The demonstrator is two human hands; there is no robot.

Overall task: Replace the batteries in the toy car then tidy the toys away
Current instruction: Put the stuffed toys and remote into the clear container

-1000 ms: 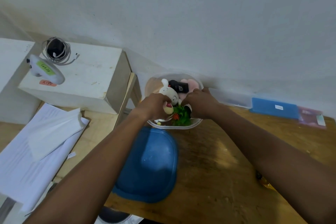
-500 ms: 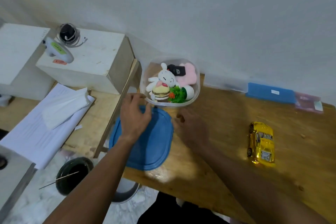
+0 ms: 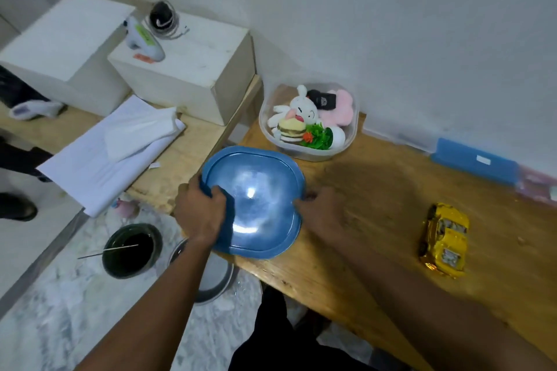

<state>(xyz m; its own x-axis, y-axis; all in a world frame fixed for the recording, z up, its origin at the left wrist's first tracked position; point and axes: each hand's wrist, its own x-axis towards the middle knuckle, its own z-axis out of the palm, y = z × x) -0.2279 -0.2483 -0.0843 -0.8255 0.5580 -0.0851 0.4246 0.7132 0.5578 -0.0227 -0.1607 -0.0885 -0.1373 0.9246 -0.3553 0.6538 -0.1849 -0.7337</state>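
Toy car [image 3: 443,239] (fine detail blurred)

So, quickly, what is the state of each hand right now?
Left hand: closed on the lid, at its left edge.
Right hand: at the lid's right edge; its grip cannot be told.

A white box [image 3: 193,75] carries a white device [image 3: 141,41] and a coiled cable [image 3: 162,21]; a second box [image 3: 60,36] stands just beside it. Papers [image 3: 99,156] lie in front. A blue case [image 3: 473,164] lies along the wall [image 3: 391,24]. A dark bucket [image 3: 129,250] stands on the floor [image 3: 60,310].
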